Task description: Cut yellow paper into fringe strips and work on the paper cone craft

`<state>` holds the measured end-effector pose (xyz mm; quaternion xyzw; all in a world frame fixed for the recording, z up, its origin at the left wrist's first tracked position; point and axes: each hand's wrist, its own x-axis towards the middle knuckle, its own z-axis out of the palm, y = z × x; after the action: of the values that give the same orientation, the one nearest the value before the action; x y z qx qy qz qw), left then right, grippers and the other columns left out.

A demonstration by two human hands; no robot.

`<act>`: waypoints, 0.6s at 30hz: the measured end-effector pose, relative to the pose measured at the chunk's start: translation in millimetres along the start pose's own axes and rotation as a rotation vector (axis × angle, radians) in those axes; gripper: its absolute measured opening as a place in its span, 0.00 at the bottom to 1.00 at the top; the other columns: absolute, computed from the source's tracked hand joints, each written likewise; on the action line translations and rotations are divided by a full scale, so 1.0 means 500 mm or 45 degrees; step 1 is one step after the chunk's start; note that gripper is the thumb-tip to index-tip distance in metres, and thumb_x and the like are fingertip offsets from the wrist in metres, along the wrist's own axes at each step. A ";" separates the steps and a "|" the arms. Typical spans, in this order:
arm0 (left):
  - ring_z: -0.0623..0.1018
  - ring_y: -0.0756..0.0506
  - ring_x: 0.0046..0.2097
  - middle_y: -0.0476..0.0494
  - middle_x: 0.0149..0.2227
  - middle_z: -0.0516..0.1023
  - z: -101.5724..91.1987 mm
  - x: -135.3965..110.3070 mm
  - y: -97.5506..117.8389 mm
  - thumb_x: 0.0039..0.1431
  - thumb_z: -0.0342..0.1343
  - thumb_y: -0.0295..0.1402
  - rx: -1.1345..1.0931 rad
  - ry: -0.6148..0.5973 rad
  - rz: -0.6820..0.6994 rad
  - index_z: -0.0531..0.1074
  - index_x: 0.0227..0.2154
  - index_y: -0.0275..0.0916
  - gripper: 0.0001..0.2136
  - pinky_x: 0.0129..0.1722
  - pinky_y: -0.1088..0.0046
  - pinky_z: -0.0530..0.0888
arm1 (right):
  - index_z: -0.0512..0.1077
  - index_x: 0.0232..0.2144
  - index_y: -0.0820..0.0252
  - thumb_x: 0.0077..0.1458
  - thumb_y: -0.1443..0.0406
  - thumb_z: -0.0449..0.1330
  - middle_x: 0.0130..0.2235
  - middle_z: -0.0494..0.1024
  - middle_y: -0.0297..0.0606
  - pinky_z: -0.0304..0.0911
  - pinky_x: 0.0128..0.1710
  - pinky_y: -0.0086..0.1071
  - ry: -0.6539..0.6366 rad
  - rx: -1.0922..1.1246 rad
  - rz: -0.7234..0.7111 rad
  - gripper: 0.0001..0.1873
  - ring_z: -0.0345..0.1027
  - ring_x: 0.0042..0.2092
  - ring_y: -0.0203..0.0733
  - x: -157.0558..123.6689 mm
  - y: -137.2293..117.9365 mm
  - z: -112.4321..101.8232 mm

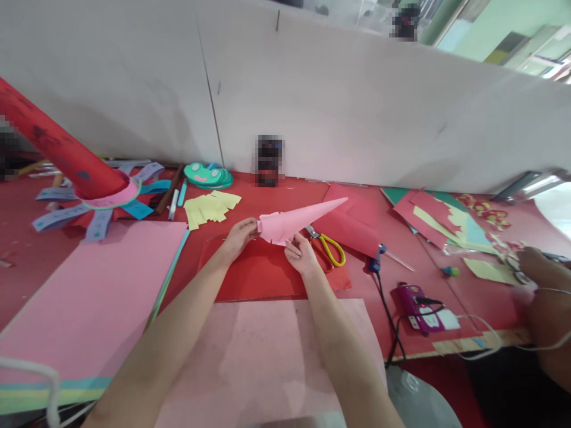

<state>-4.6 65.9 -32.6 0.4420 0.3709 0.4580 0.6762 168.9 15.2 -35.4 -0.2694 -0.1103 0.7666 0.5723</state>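
Observation:
Both my hands hold a pink paper cone (298, 221) above a red sheet (263, 270). The cone's tip points right and up; its wide, fringed end points left. My left hand (238, 236) pinches the wide end with fingers closed. My right hand (302, 254) grips the cone from below near its middle, fingers curled. Yellow-handled scissors (329, 246) lie just right of my right hand.
Large pink sheets (89, 297) lie at front and left. A red cone with paper strips (84, 178) stands at far left, near yellow fringed paper (209, 208) and green frog cut-outs (207, 175). A glue gun (377, 258), a purple device (419, 303) and another person's arm (544, 297) are at right.

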 end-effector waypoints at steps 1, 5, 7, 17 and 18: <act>0.71 0.51 0.28 0.51 0.23 0.70 0.000 -0.001 0.002 0.40 0.60 0.40 0.035 0.009 0.007 0.68 0.22 0.38 0.11 0.32 0.75 0.68 | 0.58 0.20 0.61 0.55 0.73 0.50 0.18 0.63 0.22 0.36 0.08 0.15 0.010 -0.009 0.005 0.13 0.35 0.11 0.20 -0.001 -0.002 0.000; 0.70 0.50 0.28 0.50 0.23 0.70 0.000 -0.005 0.014 0.42 0.60 0.41 0.372 0.009 0.138 0.69 0.22 0.38 0.11 0.32 0.74 0.68 | 0.59 0.21 0.61 0.57 0.71 0.51 0.18 0.65 0.23 0.36 0.08 0.15 0.069 -0.046 0.041 0.13 0.35 0.11 0.21 -0.004 -0.015 -0.003; 0.71 0.49 0.29 0.48 0.25 0.72 -0.002 -0.008 0.017 0.45 0.59 0.41 0.506 -0.025 0.204 0.71 0.22 0.38 0.11 0.33 0.74 0.68 | 0.60 0.21 0.61 0.58 0.71 0.50 0.17 0.66 0.24 0.36 0.08 0.15 0.100 -0.055 0.042 0.13 0.35 0.11 0.21 -0.007 -0.023 -0.006; 0.72 0.47 0.31 0.47 0.26 0.74 -0.008 -0.003 0.000 0.45 0.59 0.41 0.596 0.037 0.250 0.73 0.24 0.39 0.10 0.33 0.73 0.68 | 0.60 0.22 0.60 0.55 0.68 0.54 0.18 0.68 0.24 0.35 0.08 0.16 0.139 -0.106 0.004 0.11 0.36 0.11 0.21 -0.008 -0.033 -0.006; 0.72 0.47 0.31 0.47 0.26 0.74 -0.007 -0.002 -0.002 0.45 0.59 0.41 0.597 0.059 0.256 0.73 0.24 0.39 0.10 0.33 0.73 0.68 | 0.61 0.22 0.60 0.54 0.68 0.56 0.18 0.68 0.24 0.35 0.08 0.17 0.179 -0.126 -0.030 0.10 0.37 0.11 0.21 -0.007 -0.031 -0.006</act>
<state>-7.8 65.9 -34.4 0.6109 0.4367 0.4344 0.4975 183.9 16.6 -29.4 -0.3492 -0.1108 0.7326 0.5736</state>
